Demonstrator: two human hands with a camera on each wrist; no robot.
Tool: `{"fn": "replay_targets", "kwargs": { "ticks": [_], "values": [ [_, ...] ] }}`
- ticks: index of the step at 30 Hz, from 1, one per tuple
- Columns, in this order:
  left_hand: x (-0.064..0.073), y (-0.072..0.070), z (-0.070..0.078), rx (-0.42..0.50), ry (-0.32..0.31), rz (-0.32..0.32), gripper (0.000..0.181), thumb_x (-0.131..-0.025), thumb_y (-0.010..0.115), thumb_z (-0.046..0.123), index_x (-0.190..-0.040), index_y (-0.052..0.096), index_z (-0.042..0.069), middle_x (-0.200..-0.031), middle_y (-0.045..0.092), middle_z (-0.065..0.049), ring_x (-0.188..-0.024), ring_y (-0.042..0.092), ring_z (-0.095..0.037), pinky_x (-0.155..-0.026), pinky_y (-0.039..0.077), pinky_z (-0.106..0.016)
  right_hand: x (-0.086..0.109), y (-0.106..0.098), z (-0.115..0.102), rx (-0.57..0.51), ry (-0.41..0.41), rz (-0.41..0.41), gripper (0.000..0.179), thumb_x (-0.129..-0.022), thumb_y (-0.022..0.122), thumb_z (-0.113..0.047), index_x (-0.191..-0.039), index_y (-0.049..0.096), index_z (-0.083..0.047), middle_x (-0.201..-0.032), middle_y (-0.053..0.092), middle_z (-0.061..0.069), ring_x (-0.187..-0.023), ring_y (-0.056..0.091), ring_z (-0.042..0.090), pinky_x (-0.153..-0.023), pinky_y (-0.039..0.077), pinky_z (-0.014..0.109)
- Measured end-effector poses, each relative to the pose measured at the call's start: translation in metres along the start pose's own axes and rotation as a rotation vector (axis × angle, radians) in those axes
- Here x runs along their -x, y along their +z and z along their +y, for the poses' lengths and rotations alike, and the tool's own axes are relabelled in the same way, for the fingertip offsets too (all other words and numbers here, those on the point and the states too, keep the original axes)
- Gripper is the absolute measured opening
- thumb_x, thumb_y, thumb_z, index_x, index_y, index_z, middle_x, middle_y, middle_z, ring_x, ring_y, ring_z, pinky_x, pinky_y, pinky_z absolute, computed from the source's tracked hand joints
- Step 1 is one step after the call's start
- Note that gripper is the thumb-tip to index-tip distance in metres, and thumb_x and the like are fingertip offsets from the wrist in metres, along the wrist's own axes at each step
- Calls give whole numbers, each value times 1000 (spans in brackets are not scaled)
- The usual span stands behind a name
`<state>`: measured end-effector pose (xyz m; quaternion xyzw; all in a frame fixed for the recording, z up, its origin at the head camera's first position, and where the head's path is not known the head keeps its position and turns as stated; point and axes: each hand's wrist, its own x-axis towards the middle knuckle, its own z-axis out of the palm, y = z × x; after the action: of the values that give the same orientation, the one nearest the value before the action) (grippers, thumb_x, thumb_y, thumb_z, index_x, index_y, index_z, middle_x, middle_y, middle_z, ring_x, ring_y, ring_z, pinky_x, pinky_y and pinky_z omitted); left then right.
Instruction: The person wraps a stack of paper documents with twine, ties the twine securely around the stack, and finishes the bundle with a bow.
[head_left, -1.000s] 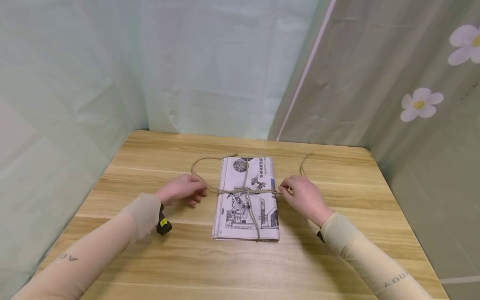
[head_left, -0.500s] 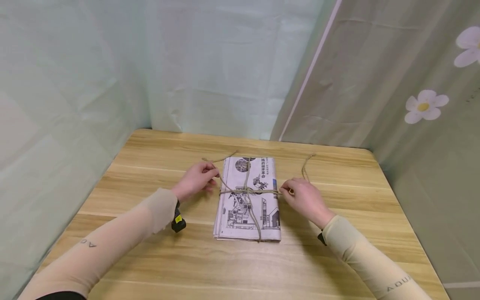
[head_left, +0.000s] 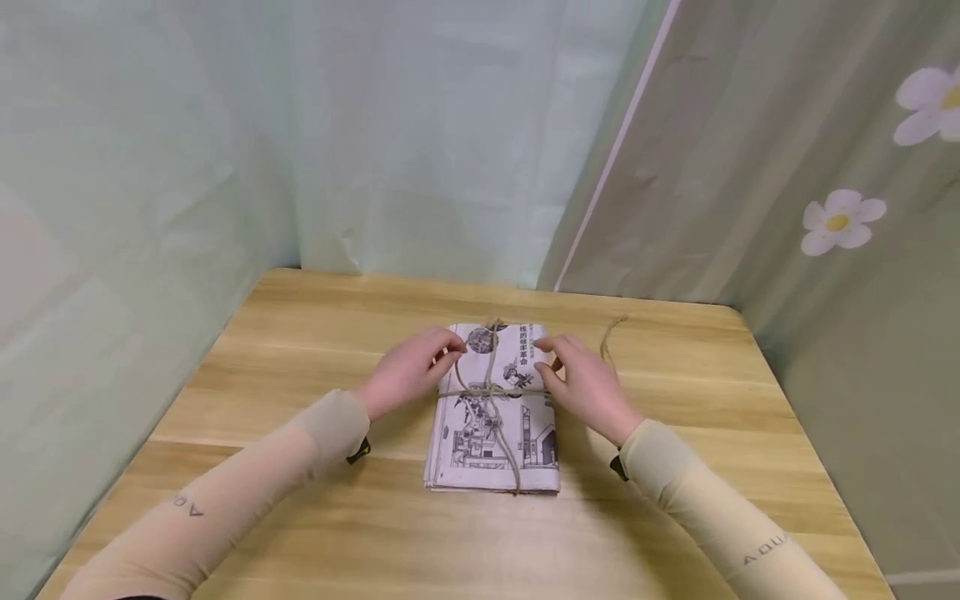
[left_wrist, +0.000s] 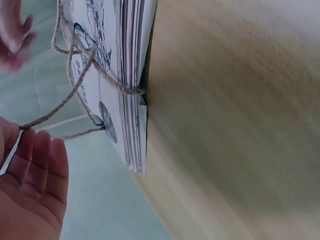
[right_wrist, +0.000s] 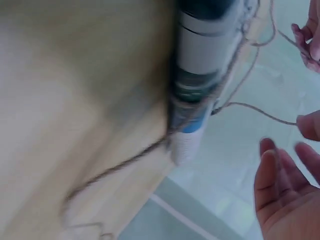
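A flat bundle of folded newspapers [head_left: 457,477] lies on the table, with jute twine [left_wrist: 114,82] crossed over it lengthwise and crosswise. My left hand [head_left: 408,371] is at the bundle's left edge. Its thumb and fingers pinch a twine strand [left_wrist: 57,108] that rises from the crossing, as the left wrist view shows. Over the bundle's right side hovers my right hand [head_left: 588,385], thumb and forefinger apart, with nothing seen gripped between them. In the right wrist view another strand [right_wrist: 260,111] runs behind that hand's thumb; whether they touch I cannot tell.
A loose twine tail [head_left: 607,337] lies on the wooden table [head_left: 712,467] to the right of the bundle. Pale curtains [head_left: 450,167] hang behind the table and along both sides.
My left hand has moved right and up, carrying its twine strand toward the bundle's middle. My right hand has left the twine by the right edge and moved in over the newspapers.
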<state>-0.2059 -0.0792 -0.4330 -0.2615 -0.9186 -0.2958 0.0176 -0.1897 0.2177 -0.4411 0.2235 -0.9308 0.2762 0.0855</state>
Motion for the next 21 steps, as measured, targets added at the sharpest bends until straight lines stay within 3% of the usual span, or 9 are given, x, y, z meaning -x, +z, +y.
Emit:
{"fn": "replay_targets", "kwargs": {
  "ticks": [5,9,14,18,21],
  "values": [
    [11,7,2,-42,66,-33,12,-104,61,16,-114,68,15,-111,70,0,-98,67,-17,-86,56,-40,-19,12,-15,-86,-55,-6,63,-97,72,-20,-154,44,-16,-147,48,6,-87,63,7,-64,53,28],
    [10,7,4,-28,64,-28,14,-105,60,19,-116,68,17,-111,72,2,-99,68,-16,-87,55,-40,-39,15,-21,-144,-88,-14,56,-99,70,-18,-151,48,-17,-153,43,4,-90,64,8,-67,55,28],
    [3,4,6,38,11,-52,14,-106,58,21,-116,66,16,-103,69,6,-91,66,-12,-80,56,-37,-55,7,-23,-179,-68,-22,23,-102,66,-20,-123,70,-12,-141,56,6,-100,63,15,-82,56,37],
    [-4,3,4,105,-18,-72,17,-104,61,19,-118,64,11,-101,67,5,-90,64,-11,-78,56,-34,-58,-9,-23,-155,-72,41,18,-102,66,-21,-116,73,-12,-119,68,2,-102,60,18,-84,53,39],
    [-7,5,3,176,-24,-98,17,-103,63,19,-117,64,9,-102,68,1,-91,63,-12,-78,56,-32,-55,-20,-22,-102,-129,105,18,-100,69,-20,-115,74,-11,-110,73,0,-103,58,20,-87,49,39]
  ]
}}
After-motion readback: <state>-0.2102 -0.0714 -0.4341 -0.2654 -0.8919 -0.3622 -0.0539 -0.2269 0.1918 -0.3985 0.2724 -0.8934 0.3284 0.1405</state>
